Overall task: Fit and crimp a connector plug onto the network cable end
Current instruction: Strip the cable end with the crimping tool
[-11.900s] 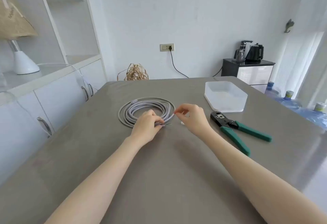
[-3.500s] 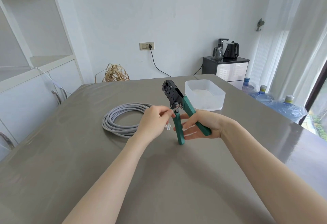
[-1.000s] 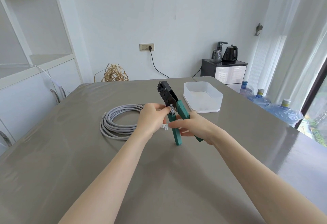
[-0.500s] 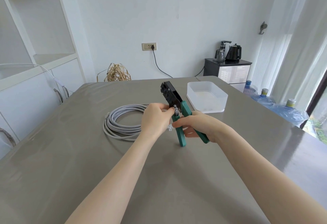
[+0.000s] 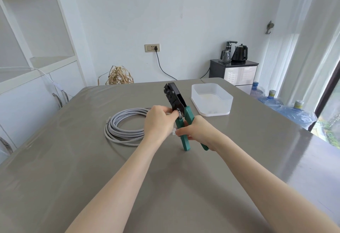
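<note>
**Cable end at the crimper's blade: trimming or stripping step, plug not yet fitted**

Landmark: the crimping tool (image 5: 179, 111), standing upright on the table (image 5: 128, 186), its 2 green handles down.

Nearest the camera, the right hand (image 5: 197, 131) wraps the tool's right handle, fingers curled around it. A clear connector plug (image 5: 173, 132) sits just left of the handles, low down; whether either hand holds it I cannot tell. The left hand (image 5: 160, 122), left of the tool, pinches the network cable (image 5: 125, 127) end and presents it at the tool's lower jaw. The coil lies further left. Beyond the tool, to its right, stands a white tray (image 5: 211, 102).

Judgement: wire preparation is in hand. Next move calls for a firm squeeze, then seating the plug squarely.
</note>
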`<state>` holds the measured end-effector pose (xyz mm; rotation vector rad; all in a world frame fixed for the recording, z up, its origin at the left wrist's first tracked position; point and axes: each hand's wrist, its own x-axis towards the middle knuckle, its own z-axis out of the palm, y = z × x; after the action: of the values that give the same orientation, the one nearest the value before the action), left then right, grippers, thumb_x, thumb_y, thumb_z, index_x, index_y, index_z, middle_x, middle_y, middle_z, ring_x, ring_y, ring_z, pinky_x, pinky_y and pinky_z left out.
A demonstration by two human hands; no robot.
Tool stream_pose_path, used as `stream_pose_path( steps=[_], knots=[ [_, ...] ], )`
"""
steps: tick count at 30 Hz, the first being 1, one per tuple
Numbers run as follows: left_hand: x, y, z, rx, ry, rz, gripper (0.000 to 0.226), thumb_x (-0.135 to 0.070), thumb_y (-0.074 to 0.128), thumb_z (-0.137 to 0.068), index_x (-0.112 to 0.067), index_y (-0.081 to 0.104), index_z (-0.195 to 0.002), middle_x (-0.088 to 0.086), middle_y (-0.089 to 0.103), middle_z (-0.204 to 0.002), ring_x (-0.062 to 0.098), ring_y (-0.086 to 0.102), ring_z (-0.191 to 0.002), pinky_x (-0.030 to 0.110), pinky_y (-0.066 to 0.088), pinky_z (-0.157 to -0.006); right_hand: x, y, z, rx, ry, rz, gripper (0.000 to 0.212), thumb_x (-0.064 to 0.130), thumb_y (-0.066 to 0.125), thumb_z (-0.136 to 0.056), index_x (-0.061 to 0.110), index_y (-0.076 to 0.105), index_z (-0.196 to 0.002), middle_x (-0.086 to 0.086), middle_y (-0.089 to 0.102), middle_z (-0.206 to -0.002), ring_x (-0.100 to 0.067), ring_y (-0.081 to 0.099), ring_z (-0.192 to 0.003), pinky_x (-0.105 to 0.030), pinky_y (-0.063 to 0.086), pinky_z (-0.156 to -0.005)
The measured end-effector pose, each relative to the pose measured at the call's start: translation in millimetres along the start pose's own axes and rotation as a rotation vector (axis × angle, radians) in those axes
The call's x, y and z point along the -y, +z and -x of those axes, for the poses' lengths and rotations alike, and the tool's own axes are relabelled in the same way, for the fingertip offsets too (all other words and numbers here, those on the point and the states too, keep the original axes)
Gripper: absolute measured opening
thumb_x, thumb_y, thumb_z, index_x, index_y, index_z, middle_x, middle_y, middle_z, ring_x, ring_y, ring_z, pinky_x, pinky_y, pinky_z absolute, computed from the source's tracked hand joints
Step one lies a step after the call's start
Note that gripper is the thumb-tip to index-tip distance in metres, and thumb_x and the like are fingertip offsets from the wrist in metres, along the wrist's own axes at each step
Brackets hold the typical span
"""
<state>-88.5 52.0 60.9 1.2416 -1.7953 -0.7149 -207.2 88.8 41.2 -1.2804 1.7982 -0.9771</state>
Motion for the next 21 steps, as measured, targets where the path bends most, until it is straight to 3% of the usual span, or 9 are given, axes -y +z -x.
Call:
stream_pose_path(
  steps=[2, 4, 7, 10, 15, 18, 21],
  knots=[
    [0, 0, -1, 0.008, 0.000, -0.001, 0.020, -0.026, 0.059, -0.086, -0.015, 0.076, -0.092, 0.011, 0.074, -0.083, 0.028, 0.066, -0.084, 0.029, 0.047, -0.066, -1, 2, -2, -0.008, -0.021, 0.002, 0.040, 0.022, 0.074, -0.071, -0.004, 0.063, -0.098, -0.017, 0.071, -0.096, -0.036, 0.066, -0.096, -0.051, 0.050, -0.094],
    [1, -1, -2, 0.015, 0.000, -0.009, 0.020, -0.026, 0.059, -0.087, -0.015, 0.076, -0.092, 0.012, 0.074, -0.082, 0.028, 0.065, -0.082, 0.027, 0.045, -0.062, -1, 4, -4, -0.023, -0.038, 0.005, 0.034, 0.022, 0.072, -0.073, -0.001, 0.064, -0.096, -0.014, 0.073, -0.091, -0.034, 0.067, -0.097, -0.048, 0.052, -0.091],
    [3, -3, -4, 0.035, -0.015, 0.001, 0.020, -0.025, 0.059, -0.087, -0.013, 0.075, -0.085, 0.013, 0.069, -0.070, 0.029, 0.060, -0.071, 0.027, 0.040, -0.058, -2, 8, -8, -0.045, -0.065, 0.027, 0.025, 0.022, 0.070, -0.077, 0.002, 0.063, -0.090, -0.009, 0.072, -0.081, -0.029, 0.069, -0.088, -0.042, 0.055, -0.087],
    [4, -4, -6, 0.051, -0.039, -0.001, 0.021, -0.025, 0.059, -0.087, -0.012, 0.075, -0.082, 0.002, 0.055, -0.050, 0.023, 0.049, -0.058, 0.026, 0.035, -0.051, -4, 12, -10, -0.060, -0.098, 0.033, 0.014, 0.020, 0.067, -0.079, 0.010, 0.058, -0.076, -0.002, 0.067, -0.068, -0.021, 0.063, -0.067, -0.033, 0.053, -0.077],
    [7, -6, -8, 0.071, -0.058, 0.009, 0.021, -0.026, 0.059, -0.087, -0.017, 0.071, -0.072, 0.003, 0.052, -0.048, 0.021, 0.047, -0.053, 0.026, 0.036, -0.050, -7, 18, -13, -0.091, -0.112, 0.010, 0.018, 0.020, 0.066, -0.080, 0.012, 0.055, -0.068, -0.001, 0.061, -0.059, -0.015, 0.054, -0.050, -0.023, 0.052, -0.056],
    [10, -6, -9, 0.076, -0.064, 0.011, 0.030, -0.026, 0.058, -0.087, -0.017, 0.066, -0.060, -0.002, 0.050, -0.043, 0.016, 0.045, -0.047, 0.025, 0.036, -0.049, -8, 23, -15, -0.119, -0.109, 0.001, 0.024, 0.021, 0.066, -0.081, 0.012, 0.051, -0.065, -0.001, 0.057, -0.057, -0.017, 0.051, -0.044, -0.015, 0.043, -0.041],
    [13, -6, -12, 0.072, -0.075, 0.008, 0.040, -0.027, 0.058, -0.087, -0.015, 0.059, -0.049, -0.004, 0.047, -0.034, 0.011, 0.043, -0.040, 0.024, 0.035, -0.049, -9, 27, -18, -0.143, -0.103, -0.012, 0.027, 0.024, 0.066, -0.082, 0.011, 0.049, -0.065, -0.002, 0.055, -0.056, -0.019, 0.049, -0.042, -0.020, 0.045, -0.045]
  ],
)
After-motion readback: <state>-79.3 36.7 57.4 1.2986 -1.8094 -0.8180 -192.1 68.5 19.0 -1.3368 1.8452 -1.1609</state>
